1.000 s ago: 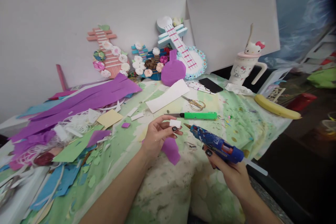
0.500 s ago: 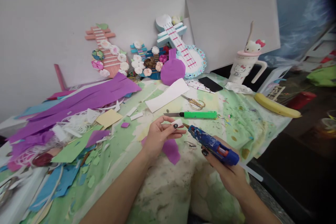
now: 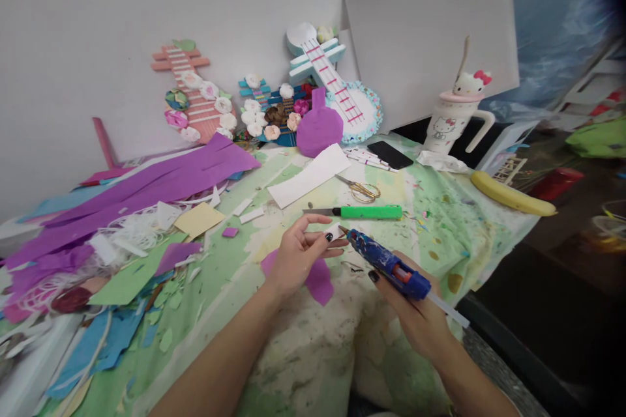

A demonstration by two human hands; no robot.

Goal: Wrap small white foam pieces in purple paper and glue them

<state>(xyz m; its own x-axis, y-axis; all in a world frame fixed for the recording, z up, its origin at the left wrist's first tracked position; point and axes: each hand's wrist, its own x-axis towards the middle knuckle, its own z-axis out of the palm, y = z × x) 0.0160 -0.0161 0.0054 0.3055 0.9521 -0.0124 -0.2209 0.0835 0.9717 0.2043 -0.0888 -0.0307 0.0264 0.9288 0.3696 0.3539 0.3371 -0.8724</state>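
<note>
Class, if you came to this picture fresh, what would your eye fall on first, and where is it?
Front and centre, the right hand holds a blue, white-streaked glue gun, its nozzle close to a small white piece pinched in the left hand. Beyond them, a white and pale-blue guitar-shaped model stands slanted at the back of the green-and-cream cloth-covered table. A curved yellow banana lies towards the table's right edge.

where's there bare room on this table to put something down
One bare patch of cloth lies between the left hand and the green scraps; another, lightly specked, between the green-handled knife and the banana. It's crowded at left with purple sheets, and at back with guitar shapes.
</note>
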